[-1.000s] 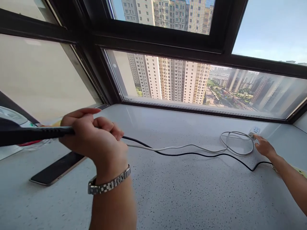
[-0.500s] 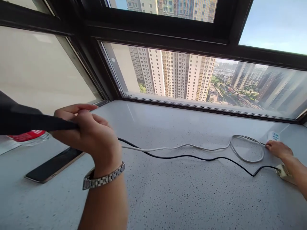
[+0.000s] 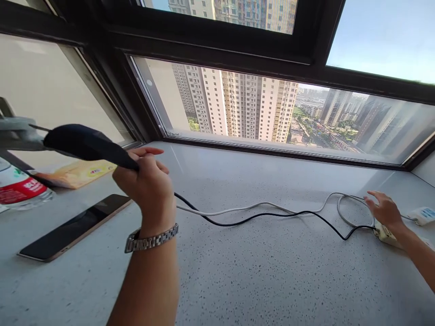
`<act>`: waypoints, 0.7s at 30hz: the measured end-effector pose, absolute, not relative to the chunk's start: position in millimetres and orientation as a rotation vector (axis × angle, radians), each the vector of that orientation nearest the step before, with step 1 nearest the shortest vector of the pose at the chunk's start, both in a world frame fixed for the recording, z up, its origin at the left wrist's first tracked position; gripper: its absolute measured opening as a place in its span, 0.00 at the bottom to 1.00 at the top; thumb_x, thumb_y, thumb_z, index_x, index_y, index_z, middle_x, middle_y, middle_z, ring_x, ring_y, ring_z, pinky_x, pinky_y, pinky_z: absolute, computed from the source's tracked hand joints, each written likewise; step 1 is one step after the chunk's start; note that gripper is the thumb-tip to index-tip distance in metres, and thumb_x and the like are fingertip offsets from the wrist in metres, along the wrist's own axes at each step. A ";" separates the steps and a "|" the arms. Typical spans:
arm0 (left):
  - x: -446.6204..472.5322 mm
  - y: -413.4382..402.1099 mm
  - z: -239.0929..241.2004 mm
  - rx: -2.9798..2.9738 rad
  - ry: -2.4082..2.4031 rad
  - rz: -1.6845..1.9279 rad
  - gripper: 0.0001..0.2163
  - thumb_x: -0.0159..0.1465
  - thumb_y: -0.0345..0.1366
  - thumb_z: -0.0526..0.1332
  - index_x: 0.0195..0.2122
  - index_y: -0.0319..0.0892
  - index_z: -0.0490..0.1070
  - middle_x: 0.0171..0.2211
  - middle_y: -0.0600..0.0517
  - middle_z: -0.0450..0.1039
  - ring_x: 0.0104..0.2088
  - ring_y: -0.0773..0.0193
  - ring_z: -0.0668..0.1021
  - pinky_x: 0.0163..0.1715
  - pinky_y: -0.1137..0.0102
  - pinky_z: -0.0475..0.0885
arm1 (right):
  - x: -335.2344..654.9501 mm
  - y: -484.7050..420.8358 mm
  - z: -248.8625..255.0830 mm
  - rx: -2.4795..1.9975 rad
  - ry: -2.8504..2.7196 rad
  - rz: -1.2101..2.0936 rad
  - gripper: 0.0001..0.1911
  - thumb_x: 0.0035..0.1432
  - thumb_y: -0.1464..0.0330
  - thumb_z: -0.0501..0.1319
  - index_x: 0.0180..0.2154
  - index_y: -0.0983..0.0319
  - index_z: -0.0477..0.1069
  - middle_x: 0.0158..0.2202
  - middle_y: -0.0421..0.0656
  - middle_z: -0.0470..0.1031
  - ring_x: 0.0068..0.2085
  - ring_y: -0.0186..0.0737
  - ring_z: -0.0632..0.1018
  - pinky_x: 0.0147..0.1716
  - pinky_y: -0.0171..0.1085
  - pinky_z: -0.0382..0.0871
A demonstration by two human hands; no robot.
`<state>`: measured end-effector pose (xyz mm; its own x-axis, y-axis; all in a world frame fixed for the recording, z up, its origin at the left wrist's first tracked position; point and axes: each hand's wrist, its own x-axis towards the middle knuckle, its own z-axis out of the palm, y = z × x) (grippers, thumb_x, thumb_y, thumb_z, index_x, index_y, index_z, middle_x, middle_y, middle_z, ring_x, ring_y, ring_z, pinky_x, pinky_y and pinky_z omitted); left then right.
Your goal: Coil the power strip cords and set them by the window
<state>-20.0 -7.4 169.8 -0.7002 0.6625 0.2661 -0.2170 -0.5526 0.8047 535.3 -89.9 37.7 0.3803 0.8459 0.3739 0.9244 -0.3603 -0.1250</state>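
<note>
My left hand (image 3: 146,181), with a metal-link watch (image 3: 152,240) on its wrist, is closed round the narrow end of a black object (image 3: 88,145). That object widens to a rounded end at the left; its kind is unclear. At the right, my right hand (image 3: 384,209) is open, fingers apart, beside a loop of the white cable (image 3: 238,209). The white power strip (image 3: 425,215) lies to the right of this hand. Below it sits a cream power strip (image 3: 385,236), partly hidden by my wrist, with a black cable (image 3: 248,221) running from it.
A phone (image 3: 74,228) lies on the speckled white counter (image 3: 272,276) at the left. Beyond it are a red-labelled bottle (image 3: 25,190), a yellow packet (image 3: 84,173) and a blurred grey-white object (image 3: 20,133). Dark-framed windows (image 3: 220,59) border the back.
My right hand has let go of the white cable near its power strip and opened. That strip now lies further right. My left hand has shifted, showing more of the black object.
</note>
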 end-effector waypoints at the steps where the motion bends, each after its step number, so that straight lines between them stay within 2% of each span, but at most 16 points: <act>1: -18.7 -9.5 170.6 0.818 1.089 2.261 0.09 0.54 0.20 0.50 0.23 0.39 0.65 0.09 0.61 0.49 0.11 0.73 0.52 0.12 0.74 0.44 | 511.2 -88.8 35.1 -2.227 -1.662 -0.295 0.31 0.62 0.52 0.46 0.54 0.65 0.70 0.56 0.56 0.70 0.57 0.56 0.70 0.53 0.49 0.66; 5: -19.5 -14.8 173.8 0.782 1.071 2.099 0.08 0.53 0.22 0.50 0.23 0.41 0.63 0.09 0.62 0.45 0.09 0.74 0.49 0.12 0.74 0.43 | 407.8 -87.5 31.3 -1.814 -2.255 -0.112 0.41 0.58 0.45 0.55 0.64 0.62 0.56 0.64 0.52 0.61 0.65 0.55 0.60 0.59 0.52 0.60; 7: -22.1 -14.6 174.9 0.695 1.017 2.016 0.08 0.54 0.23 0.50 0.23 0.41 0.63 0.09 0.62 0.43 0.09 0.75 0.48 0.13 0.74 0.42 | 365.3 -84.2 31.7 -1.777 -2.391 -0.094 0.43 0.56 0.47 0.59 0.65 0.62 0.53 0.65 0.52 0.59 0.66 0.55 0.58 0.61 0.53 0.57; 9: -24.6 -13.5 175.3 0.627 0.960 1.952 0.08 0.56 0.23 0.49 0.24 0.41 0.62 0.10 0.62 0.42 0.09 0.75 0.46 0.13 0.74 0.41 | 333.7 -77.8 32.3 -1.991 -2.316 -0.130 0.37 0.58 0.53 0.61 0.63 0.63 0.58 0.63 0.53 0.63 0.64 0.56 0.61 0.61 0.55 0.54; 12: -26.8 -13.1 175.0 0.557 0.858 1.872 0.08 0.59 0.24 0.48 0.25 0.41 0.61 0.11 0.63 0.42 0.10 0.74 0.46 0.13 0.74 0.41 | 305.9 -66.5 33.2 -2.298 -2.115 -0.190 0.23 0.63 0.62 0.57 0.57 0.64 0.67 0.56 0.54 0.70 0.60 0.55 0.67 0.60 0.55 0.52; 14: -26.9 -14.0 174.6 0.507 0.790 1.825 0.08 0.60 0.24 0.48 0.26 0.41 0.60 0.12 0.63 0.41 0.10 0.74 0.46 0.13 0.74 0.42 | 298.8 -60.5 33.4 -2.369 -2.050 -0.166 0.16 0.64 0.66 0.53 0.50 0.64 0.72 0.51 0.54 0.74 0.55 0.52 0.71 0.56 0.50 0.58; 17: -24.4 -14.9 173.0 0.435 0.689 1.755 0.09 0.61 0.24 0.47 0.26 0.41 0.59 0.12 0.63 0.40 0.11 0.74 0.47 0.12 0.76 0.44 | 301.2 -55.5 32.6 -2.446 -1.971 -0.082 0.15 0.63 0.67 0.51 0.41 0.66 0.74 0.41 0.53 0.77 0.43 0.49 0.77 0.42 0.43 0.65; 21: -15.3 -10.2 166.0 0.347 0.535 1.656 0.09 0.60 0.23 0.47 0.26 0.41 0.60 0.12 0.63 0.40 0.10 0.73 0.48 0.11 0.77 0.46 | 317.7 -57.6 35.0 -2.467 -1.959 0.021 0.14 0.62 0.65 0.51 0.36 0.64 0.73 0.32 0.49 0.76 0.29 0.42 0.75 0.28 0.35 0.59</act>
